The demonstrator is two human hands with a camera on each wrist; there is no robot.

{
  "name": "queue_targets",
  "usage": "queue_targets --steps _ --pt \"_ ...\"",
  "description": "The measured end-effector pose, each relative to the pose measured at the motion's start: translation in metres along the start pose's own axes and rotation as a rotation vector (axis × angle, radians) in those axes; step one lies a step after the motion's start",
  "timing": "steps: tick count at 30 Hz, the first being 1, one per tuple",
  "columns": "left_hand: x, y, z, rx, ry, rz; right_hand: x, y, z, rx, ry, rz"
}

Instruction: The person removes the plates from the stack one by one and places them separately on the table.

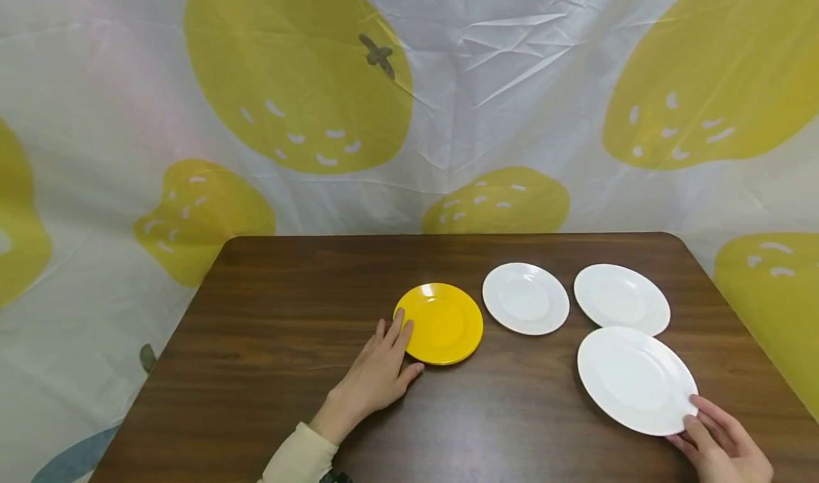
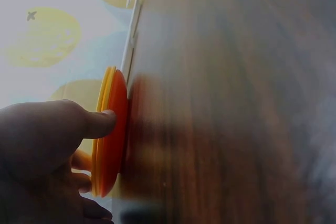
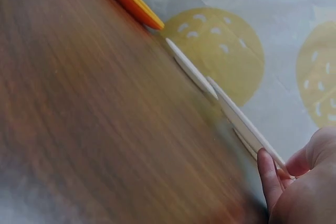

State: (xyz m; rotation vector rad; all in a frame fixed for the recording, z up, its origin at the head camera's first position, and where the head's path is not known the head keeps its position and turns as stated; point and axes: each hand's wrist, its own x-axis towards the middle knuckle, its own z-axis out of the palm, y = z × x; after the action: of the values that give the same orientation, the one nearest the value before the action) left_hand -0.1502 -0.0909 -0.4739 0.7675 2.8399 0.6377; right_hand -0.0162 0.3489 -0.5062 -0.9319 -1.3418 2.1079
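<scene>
A yellow plate stack (image 1: 446, 326) sits near the middle of the table, its layered rims visible in the left wrist view. My left hand (image 1: 379, 369) lies at its left edge; the fairly straight fingertips (image 1: 407, 326) rest on the rim, and the thumb (image 2: 102, 123) touches the near side. On the right, my right hand (image 1: 726, 444) pinches a white plate (image 1: 636, 380) by its lower right rim, thumb above and fingers beneath. That plate appears raised and slightly tilted, overlapping the front of another white plate (image 1: 621, 298) in the head view. A third white plate (image 1: 525, 298) lies right of the yellow stack.
Everything stands on a dark brown wooden table (image 1: 269, 305) with rounded far corners. Behind it hangs a pale cloth (image 1: 461, 77) printed with yellow fruit, reaching down past the table's far and side edges.
</scene>
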Motion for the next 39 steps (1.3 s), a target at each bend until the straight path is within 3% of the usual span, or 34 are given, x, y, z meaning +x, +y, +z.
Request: queue_targets --steps 6,11,16,21,24,29,36,39 --pt "0.0 -0.001 0.002 0.003 -0.001 0.002 0.006 -0.001 -0.009 -0.044 0.066 0.054" --pt "0.0 -0.002 0.002 0.006 0.004 0.007 0.009 -0.003 -0.019 -0.017 0.03 0.062" --pt "0.0 -0.002 0.003 0.009 0.004 0.007 0.014 0.003 -0.028 0.021 0.086 0.012" --pt "-0.001 -0.001 0.003 0.011 0.005 0.007 0.023 0.014 -0.045 0.076 0.012 -0.102" --pt "-0.001 -0.001 0.003 0.012 0.006 0.008 0.024 0.016 -0.049 0.081 0.023 -0.148" --pt "-0.001 0.0 0.002 0.014 0.01 0.006 0.024 0.011 -0.049 -0.045 0.137 -0.157" --pt "-0.001 0.0 0.004 0.021 0.005 0.004 0.023 0.015 -0.051 -0.113 0.131 -0.231" --pt "-0.001 0.0 0.004 0.018 0.005 0.005 0.019 0.018 -0.052 -0.225 0.144 -0.284"
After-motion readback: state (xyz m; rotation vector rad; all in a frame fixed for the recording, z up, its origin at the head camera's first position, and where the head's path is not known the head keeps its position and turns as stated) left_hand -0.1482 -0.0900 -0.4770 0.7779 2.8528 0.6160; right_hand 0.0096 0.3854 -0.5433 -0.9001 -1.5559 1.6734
